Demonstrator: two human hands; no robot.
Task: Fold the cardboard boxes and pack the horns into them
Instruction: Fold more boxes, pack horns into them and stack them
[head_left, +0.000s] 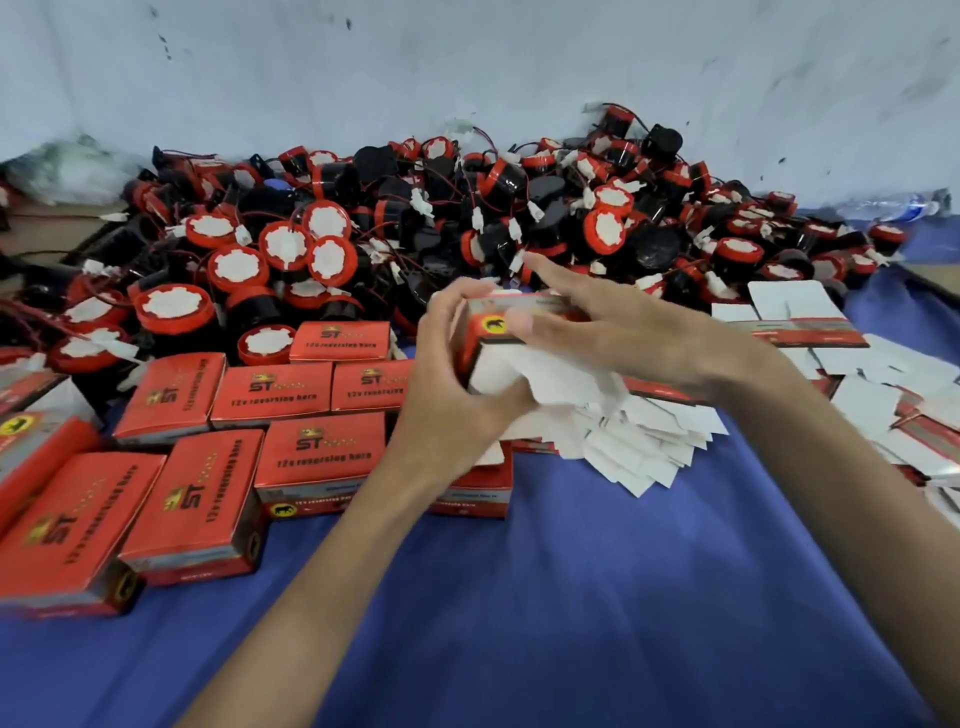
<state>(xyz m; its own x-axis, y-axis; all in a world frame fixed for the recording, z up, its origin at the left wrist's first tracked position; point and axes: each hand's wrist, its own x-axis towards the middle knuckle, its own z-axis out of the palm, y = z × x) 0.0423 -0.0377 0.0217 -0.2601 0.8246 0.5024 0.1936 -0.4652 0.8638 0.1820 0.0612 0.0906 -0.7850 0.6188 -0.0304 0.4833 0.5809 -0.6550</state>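
Mid-frame, the left hand grips a half-folded box, the right hand pressing with straight fingers; likely next, a horn from the pile.

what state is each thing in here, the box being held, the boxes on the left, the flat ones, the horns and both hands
red cardboard box in hand: partly folded, white flaps open
left hand: grips the box
right hand: fingers straight, pressing the box top
red closed boxes: folded shut, lying on the blue cloth
flat white-and-red box blanks: unfolded, piled
red-and-black round horns: loose, heaped, unpacked
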